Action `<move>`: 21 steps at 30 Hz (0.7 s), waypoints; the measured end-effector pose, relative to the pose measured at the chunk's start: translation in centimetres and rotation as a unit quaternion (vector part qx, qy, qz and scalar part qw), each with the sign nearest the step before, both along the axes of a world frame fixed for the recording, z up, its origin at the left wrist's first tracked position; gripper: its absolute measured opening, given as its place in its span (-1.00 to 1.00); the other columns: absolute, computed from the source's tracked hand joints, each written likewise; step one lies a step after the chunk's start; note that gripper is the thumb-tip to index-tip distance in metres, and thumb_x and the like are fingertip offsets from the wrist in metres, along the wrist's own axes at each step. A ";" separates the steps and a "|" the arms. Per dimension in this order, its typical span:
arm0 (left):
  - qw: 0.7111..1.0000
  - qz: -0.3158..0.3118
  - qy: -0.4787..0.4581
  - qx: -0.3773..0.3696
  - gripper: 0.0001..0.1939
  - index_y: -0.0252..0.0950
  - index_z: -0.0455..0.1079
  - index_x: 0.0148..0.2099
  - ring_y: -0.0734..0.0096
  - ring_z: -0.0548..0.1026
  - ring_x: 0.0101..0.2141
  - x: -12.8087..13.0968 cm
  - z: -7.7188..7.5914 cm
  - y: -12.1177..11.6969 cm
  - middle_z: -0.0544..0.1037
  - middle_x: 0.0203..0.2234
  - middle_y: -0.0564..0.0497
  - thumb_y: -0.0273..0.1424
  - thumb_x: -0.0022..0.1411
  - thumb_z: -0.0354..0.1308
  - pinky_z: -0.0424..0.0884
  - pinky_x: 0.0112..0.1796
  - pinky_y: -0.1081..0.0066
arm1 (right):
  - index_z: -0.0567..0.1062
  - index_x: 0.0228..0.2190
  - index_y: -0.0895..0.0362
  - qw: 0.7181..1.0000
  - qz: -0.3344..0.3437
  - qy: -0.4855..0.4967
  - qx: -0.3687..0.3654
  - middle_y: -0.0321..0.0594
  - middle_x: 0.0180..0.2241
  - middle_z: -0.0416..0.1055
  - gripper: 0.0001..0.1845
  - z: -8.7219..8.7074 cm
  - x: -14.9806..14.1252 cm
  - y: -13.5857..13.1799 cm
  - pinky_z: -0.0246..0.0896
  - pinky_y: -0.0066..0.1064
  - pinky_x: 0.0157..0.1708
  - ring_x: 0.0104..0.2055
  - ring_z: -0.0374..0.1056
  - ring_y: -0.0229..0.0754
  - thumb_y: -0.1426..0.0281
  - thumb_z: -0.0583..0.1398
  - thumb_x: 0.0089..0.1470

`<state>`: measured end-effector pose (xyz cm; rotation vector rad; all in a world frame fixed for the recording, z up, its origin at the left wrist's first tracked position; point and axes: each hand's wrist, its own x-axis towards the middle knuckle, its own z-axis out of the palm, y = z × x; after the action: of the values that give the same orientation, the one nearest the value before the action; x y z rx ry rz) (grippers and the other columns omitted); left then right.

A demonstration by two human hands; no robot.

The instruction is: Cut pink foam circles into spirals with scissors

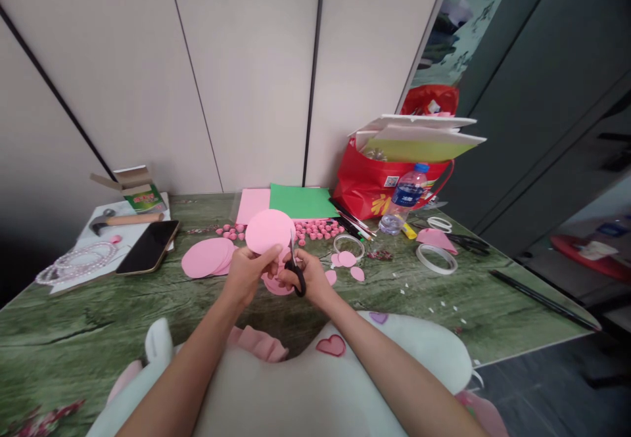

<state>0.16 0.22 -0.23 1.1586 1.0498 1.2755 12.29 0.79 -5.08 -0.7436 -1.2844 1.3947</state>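
Between finger and thumb, my left hand [251, 271] pinches a round pink paper disc [269, 230] by its lower edge, raised above the table. My right hand [310, 276] grips a pair of black-handled scissors [298, 280], whose blades point up along the disc's right edge. Whether the blades are touching the paper I cannot tell. Beneath both hands, more pink discs [279, 286] lie partly hidden. A stack of larger pink circles [204, 257] is to the left, and small pink paper pieces [347, 259] lie to the right.
Rolled pink paper roses [315, 229] sit behind my hands, near green paper [300, 202]. A phone [148, 246], hammer [125, 220] and bead string [79, 261] are left. A water bottle [403, 200], red bag [359, 177] and tape roll [436, 259] stand right. A plush cushion [305, 391] fills the front.
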 end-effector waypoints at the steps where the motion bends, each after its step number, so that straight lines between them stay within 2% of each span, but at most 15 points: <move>1: 1.000 0.006 0.007 -0.001 -0.77 -0.39 0.27 -0.68 0.62 0.22 -0.76 0.0 -0.1 0.0 0.31 -0.83 0.11 -0.38 -0.14 0.19 0.13 -0.69 0.54 | 0.25 -0.48 0.15 1.000 0.000 -0.001 0.000 -0.44 -0.71 0.27 -0.59 0.1 0.0 0.0 0.09 -0.57 -0.73 -0.72 0.20 -0.38 0.32 0.31 -0.39; 5: 0.999 0.010 0.030 -0.007 -0.76 -0.39 0.26 -0.72 0.66 0.16 -0.79 -0.2 -0.1 0.1 0.26 -0.88 0.13 -0.40 -0.18 0.21 0.03 -0.74 0.56 | 0.23 -0.43 0.14 1.000 0.004 -0.001 0.012 -0.43 -0.65 0.27 -0.54 0.5 0.2 -0.1 0.10 -0.55 -0.64 -0.65 0.19 -0.38 0.36 0.33 -0.41; 10: 0.999 -0.004 0.053 -0.006 -0.78 -0.39 0.27 -0.70 0.67 0.15 -0.79 -0.4 -0.1 0.1 0.27 -0.88 0.14 -0.41 -0.19 0.21 0.00 -0.74 0.57 | 0.22 -0.41 0.13 1.000 0.008 0.012 0.028 -0.40 -0.59 0.25 -0.55 0.4 0.5 0.2 0.12 -0.52 -0.54 -0.57 0.19 -0.36 0.35 0.32 -0.37; 16: 0.998 -0.005 0.063 -0.001 -0.77 -0.38 0.25 -0.69 0.66 0.13 -0.79 -0.4 -0.3 0.2 0.25 -0.87 0.15 -0.39 -0.17 0.20 -0.01 -0.74 0.56 | 0.23 -0.44 0.14 1.000 -0.006 0.001 0.024 -0.44 -0.62 0.20 -0.55 0.2 0.4 0.3 0.03 -0.56 -0.62 -0.62 0.11 -0.40 0.32 0.32 -0.40; 21: 0.998 -0.003 0.060 -0.005 -0.77 -0.37 0.24 -0.69 0.67 0.12 -0.78 -0.4 -0.4 0.3 0.23 -0.86 0.16 -0.38 -0.17 0.20 0.00 -0.73 0.56 | 0.24 -0.45 0.14 1.000 -0.006 0.006 0.026 -0.44 -0.66 0.21 -0.58 0.3 0.4 0.3 0.08 -0.54 -0.62 -0.63 0.15 -0.38 0.32 0.31 -0.38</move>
<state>-0.21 0.55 -0.63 1.2425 1.1388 1.2063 12.68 1.10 -4.82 -0.7055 -1.2986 1.3492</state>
